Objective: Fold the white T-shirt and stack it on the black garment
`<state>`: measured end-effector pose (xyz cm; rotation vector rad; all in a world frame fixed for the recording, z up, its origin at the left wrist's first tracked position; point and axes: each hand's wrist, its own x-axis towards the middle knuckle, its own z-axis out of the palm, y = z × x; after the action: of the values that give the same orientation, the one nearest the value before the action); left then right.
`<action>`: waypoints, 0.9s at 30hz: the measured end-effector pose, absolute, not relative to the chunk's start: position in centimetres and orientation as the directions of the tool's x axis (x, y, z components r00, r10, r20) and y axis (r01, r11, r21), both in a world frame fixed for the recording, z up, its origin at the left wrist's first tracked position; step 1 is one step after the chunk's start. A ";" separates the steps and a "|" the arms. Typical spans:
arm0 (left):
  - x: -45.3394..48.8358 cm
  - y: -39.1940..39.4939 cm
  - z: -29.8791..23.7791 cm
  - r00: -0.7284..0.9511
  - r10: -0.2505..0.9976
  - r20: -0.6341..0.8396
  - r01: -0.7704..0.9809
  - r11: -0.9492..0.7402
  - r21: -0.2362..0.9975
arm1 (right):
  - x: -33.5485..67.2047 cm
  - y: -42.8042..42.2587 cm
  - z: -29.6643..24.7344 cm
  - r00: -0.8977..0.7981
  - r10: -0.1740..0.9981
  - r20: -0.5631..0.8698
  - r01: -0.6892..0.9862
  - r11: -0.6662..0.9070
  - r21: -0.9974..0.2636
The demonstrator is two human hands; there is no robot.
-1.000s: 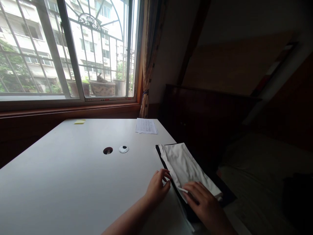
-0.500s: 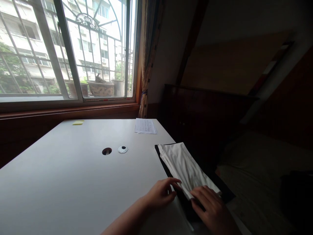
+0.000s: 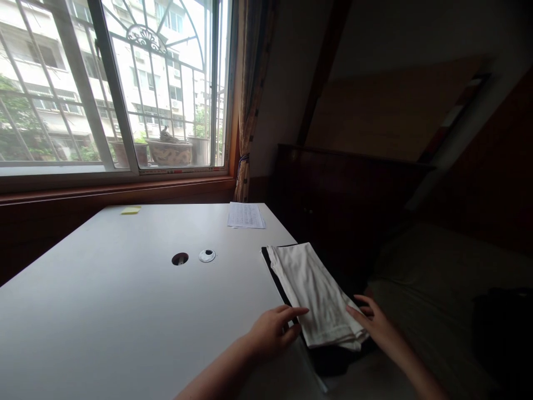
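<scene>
A folded white cloth (image 3: 310, 289) lies on a dark garment (image 3: 333, 361) at the right edge of the white table (image 3: 125, 300). My left hand (image 3: 272, 330) rests on the table at the cloth's near left corner, fingers stretched out and touching its edge. My right hand (image 3: 372, 322) is at the cloth's near right corner, fingers spread, fingertips against the fold. Neither hand grips anything that I can see.
On the table sit a printed sheet of paper (image 3: 245, 215), a yellow sticky pad (image 3: 130, 210), a cable hole (image 3: 180, 259) and its round cap (image 3: 207, 255). A barred window (image 3: 112, 89) runs along the far side. Dark wooden furniture (image 3: 353, 189) stands to the right.
My right hand has come off the top of the cloth and moved to its right near corner. The cloth's near end now looks folded over. My left hand slid slightly right.
</scene>
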<state>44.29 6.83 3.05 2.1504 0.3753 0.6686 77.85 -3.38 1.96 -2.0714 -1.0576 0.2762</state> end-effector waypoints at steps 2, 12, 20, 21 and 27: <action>44.2 6.8 3.2 0.828 0.436 0.353 -0.004 -0.625 0.780 | 77.5 -3.4 2.5 0.606 0.795 -0.023 0.427 -0.350 -0.834; 45.3 5.9 4.3 0.847 0.432 0.310 -0.025 -0.551 0.834 | 76.6 -3.3 5.7 0.621 0.781 0.056 0.343 -0.207 -0.916; 47.8 4.5 6.9 0.853 0.497 0.160 0.084 -0.433 0.897 | 79.3 -2.5 5.2 0.696 0.703 0.144 0.416 -0.232 -0.879; 47.6 4.6 7.0 0.867 0.487 0.103 0.117 -0.401 0.909 | 79.8 -2.6 4.5 0.681 0.723 0.120 0.433 -0.264 -0.862; 46.5 7.6 7.8 0.724 0.608 0.326 0.258 -0.677 0.689 | 80.2 -3.0 1.9 0.565 0.738 0.369 0.795 -0.368 -0.482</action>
<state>46.48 7.56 7.77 2.2988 0.6536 0.7290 80.23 -3.02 1.88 -2.1741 -1.2214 -0.1193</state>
